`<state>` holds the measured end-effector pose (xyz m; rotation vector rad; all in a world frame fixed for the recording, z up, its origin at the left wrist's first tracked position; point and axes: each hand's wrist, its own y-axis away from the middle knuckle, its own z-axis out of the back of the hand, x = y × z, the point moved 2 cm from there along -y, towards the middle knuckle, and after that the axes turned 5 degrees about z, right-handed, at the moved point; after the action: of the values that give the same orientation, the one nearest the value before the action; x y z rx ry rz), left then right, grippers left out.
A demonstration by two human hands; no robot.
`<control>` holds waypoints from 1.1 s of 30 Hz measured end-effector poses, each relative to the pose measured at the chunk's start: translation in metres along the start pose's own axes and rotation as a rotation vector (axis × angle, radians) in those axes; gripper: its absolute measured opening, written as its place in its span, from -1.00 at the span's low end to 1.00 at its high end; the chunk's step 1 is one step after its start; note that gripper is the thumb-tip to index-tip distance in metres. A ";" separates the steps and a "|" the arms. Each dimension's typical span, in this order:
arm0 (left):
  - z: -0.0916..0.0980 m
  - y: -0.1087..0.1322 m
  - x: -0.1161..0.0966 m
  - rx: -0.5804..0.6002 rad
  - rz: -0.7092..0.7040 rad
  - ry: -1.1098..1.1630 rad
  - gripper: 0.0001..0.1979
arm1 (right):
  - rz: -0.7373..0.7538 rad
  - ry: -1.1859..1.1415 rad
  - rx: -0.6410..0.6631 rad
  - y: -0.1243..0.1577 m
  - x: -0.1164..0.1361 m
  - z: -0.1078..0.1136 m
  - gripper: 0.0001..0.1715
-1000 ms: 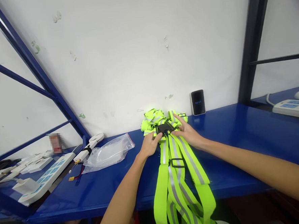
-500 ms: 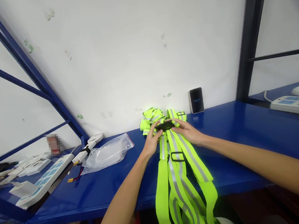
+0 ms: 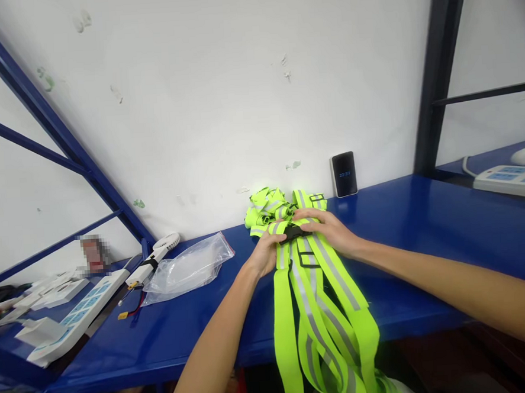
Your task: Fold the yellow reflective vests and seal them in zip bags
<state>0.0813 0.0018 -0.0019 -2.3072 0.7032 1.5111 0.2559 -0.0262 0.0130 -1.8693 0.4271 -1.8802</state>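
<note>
A black plastic buckle (image 3: 295,233) on a fluorescent yellow-green reflective strap vest (image 3: 288,331) is between my two hands. My left hand (image 3: 266,252) grips its left end, thumb on top and fingers hidden beneath the webbing. From the right, my right hand (image 3: 329,233) pinches the buckle's other end, its fingers over the straps. Silver-striped straps hang from there over the front edge of the blue shelf (image 3: 235,334). A black slider (image 3: 309,259) sits on them just below the buckle. Behind my hands lies a bunched pile of the same webbing (image 3: 267,203).
Left on the shelf are a clear plastic bag (image 3: 191,269), a small white fan (image 3: 165,244) and a yellow connector (image 3: 124,315) on wires. A white power strip (image 3: 80,314) lies farther left. A small clock display (image 3: 345,175) leans on the wall.
Both hands have drawn the buckle slightly down toward me. The left fingers have gone from the buckle's top to underneath the webbing, and the slider now sits closer to the buckle.
</note>
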 end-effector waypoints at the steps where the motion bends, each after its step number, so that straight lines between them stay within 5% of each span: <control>1: 0.000 -0.001 0.000 -0.015 -0.041 -0.022 -0.42 | -0.005 0.021 -0.018 0.000 -0.001 0.000 -0.54; 4: 0.000 -0.003 -0.002 -0.050 -0.153 -0.057 -0.49 | -0.073 -0.021 -0.110 0.000 -0.006 0.000 -0.09; 9: 0.002 -0.004 -0.005 -0.081 -0.243 -0.092 -0.40 | -0.355 -0.350 -0.060 0.006 -0.010 -0.010 -0.21; 13: 0.005 -0.004 -0.004 -0.197 -0.293 -0.088 -0.60 | -0.408 -0.573 -0.066 0.010 0.003 -0.020 -0.35; 18: 0.002 -0.003 -0.005 -0.220 -0.338 -0.004 -0.82 | -0.489 -0.601 -0.037 0.014 0.006 -0.031 -0.34; 22: -0.004 0.001 -0.006 -0.122 -0.303 0.054 -0.63 | -0.517 -0.611 0.024 0.017 -0.008 -0.036 -0.11; 25: -0.008 0.001 -0.006 -0.164 -0.312 0.055 -0.52 | -0.489 -0.626 -0.022 0.018 -0.011 -0.036 -0.02; 33: -0.016 -0.002 0.006 -0.182 -0.222 0.036 -0.51 | -0.421 -0.523 -0.189 0.007 -0.007 -0.023 -0.11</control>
<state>0.0970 -0.0056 -0.0009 -2.4544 0.3147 1.4879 0.2334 -0.0312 0.0029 -2.6363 0.0333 -1.5219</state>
